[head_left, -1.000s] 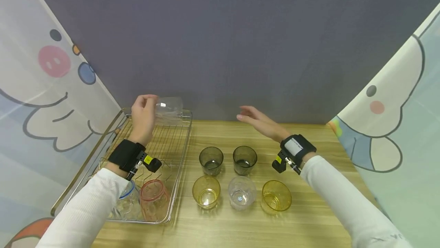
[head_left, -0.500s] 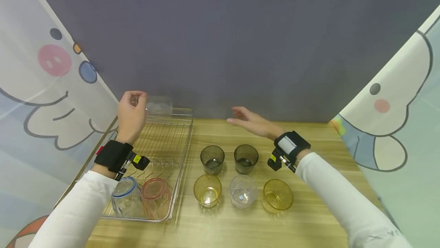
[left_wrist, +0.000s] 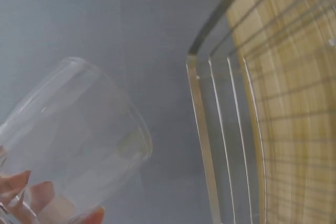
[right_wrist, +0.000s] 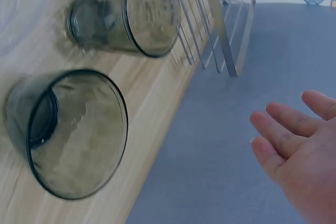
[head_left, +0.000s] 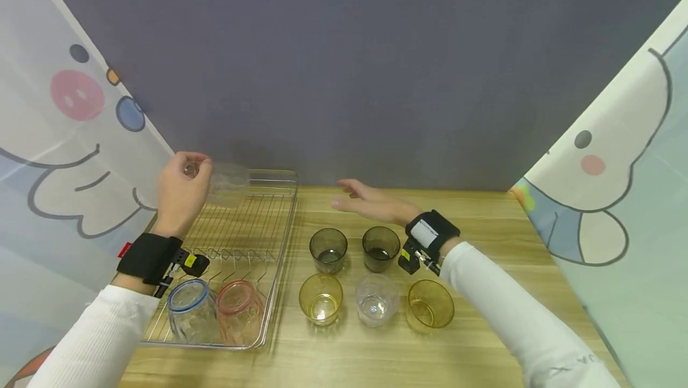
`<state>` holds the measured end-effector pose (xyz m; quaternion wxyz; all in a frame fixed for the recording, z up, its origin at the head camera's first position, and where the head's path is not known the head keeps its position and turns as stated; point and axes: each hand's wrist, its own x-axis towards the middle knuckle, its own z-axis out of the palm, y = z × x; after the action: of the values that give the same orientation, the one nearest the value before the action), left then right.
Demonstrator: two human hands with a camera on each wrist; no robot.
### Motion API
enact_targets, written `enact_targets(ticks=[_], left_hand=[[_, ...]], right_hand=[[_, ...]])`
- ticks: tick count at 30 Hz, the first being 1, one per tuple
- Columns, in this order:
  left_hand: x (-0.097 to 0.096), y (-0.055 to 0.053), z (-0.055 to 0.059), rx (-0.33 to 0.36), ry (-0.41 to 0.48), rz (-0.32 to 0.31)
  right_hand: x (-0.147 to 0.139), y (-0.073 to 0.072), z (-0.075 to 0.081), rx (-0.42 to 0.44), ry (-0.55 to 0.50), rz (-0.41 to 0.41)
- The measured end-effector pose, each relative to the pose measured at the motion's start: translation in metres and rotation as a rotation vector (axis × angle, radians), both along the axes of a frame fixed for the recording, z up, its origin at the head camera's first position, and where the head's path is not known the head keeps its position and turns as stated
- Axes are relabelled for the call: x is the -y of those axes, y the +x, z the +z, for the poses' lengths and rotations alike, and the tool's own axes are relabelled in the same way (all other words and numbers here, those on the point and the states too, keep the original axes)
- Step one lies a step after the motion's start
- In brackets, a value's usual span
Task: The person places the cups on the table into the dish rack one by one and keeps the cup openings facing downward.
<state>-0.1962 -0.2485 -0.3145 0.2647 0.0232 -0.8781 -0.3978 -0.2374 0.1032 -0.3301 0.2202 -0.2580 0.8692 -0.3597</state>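
Observation:
My left hand (head_left: 183,191) grips a clear glass (head_left: 228,184) by its base end, over the far left part of the wire dish rack (head_left: 292,221). The glass lies on its side in the air, its rim pointing right. In the left wrist view, fingertips (left_wrist: 41,195) show through the clear wall of the glass. My right hand (head_left: 371,202) hovers over the back of the table with fingers extended and holds nothing. Nearest to it stand two smoky grey glasses (head_left: 328,251), upright, the second grey glass (right_wrist: 79,135) being large in the right wrist view.
In the rack's front stand a blue-rimmed glass (head_left: 190,313) and a red-rimmed glass (head_left: 239,313). On the table's front row are a yellow glass (head_left: 321,299), a clear tumbler (head_left: 376,301) and another yellow glass (head_left: 430,305). A grey panel (head_left: 344,77) rises behind.
My left hand has moved left and slightly down with the clear glass, farther over the rack. My right hand has drifted left and a little lower, still holding nothing.

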Motion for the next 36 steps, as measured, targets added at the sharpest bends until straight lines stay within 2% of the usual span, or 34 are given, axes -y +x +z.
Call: enact_targets(ticks=[4,8,14,17,20,26,36], left_hand=[[0.005,0.007,-0.003,0.009,-0.054,-0.050],[0.011,0.013,-0.005,0.024,-0.136,-0.069],[0.024,0.023,-0.008,0.021,-0.296,-0.050],[0.030,0.027,-0.009,0.047,-0.373,-0.044],[0.037,0.029,-0.008,0.100,-0.426,-0.066],[0.046,0.031,-0.009,0.279,-0.509,-0.128],[0.063,0.038,-0.009,0.553,-0.598,-0.264]], right_hand=[[0.007,0.004,-0.004,-0.011,0.008,0.046],[0.012,0.010,-0.009,0.008,-0.004,0.099],[0.016,0.024,-0.011,0.068,0.005,0.120],[0.015,0.028,-0.014,0.102,0.013,0.117],[0.014,0.029,-0.017,0.112,0.024,0.124],[0.011,0.030,-0.025,0.103,0.043,0.119],[0.003,0.033,-0.037,0.166,-0.015,0.058]])
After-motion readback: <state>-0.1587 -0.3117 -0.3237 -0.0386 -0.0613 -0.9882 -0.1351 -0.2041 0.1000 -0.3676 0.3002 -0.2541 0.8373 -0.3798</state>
